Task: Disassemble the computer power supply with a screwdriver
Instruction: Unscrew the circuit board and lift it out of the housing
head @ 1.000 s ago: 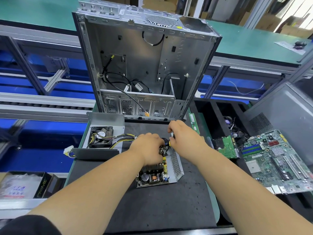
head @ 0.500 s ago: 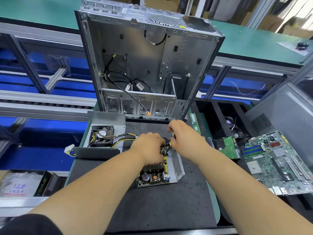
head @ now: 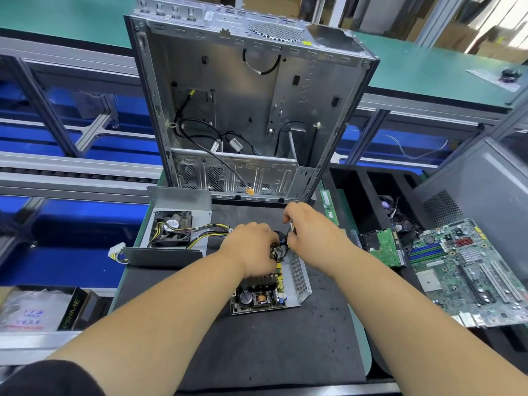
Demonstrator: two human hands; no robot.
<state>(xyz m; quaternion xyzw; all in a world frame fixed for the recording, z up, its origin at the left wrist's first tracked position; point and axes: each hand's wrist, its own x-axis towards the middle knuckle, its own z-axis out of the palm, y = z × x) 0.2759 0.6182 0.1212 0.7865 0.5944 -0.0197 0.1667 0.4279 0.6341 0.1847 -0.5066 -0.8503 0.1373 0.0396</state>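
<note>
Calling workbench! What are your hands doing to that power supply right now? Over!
Left hand gripping the power supply board. Right hand pinching a yellow-handled tool at its far end; tip hidden. Wire bundle alongside, nothing blocking.

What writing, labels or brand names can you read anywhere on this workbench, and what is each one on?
"PRIME": sideways on the side of the black box at the lower left.
Fan sticker in the detached power supply cover: printed text, too small to read.
Bag in the black box: red and blue print, too blurred to read.
Motherboard at right: markings too small to read.
Green RAM stick: white label, unreadable.
Computer case: no readable text.
</note>
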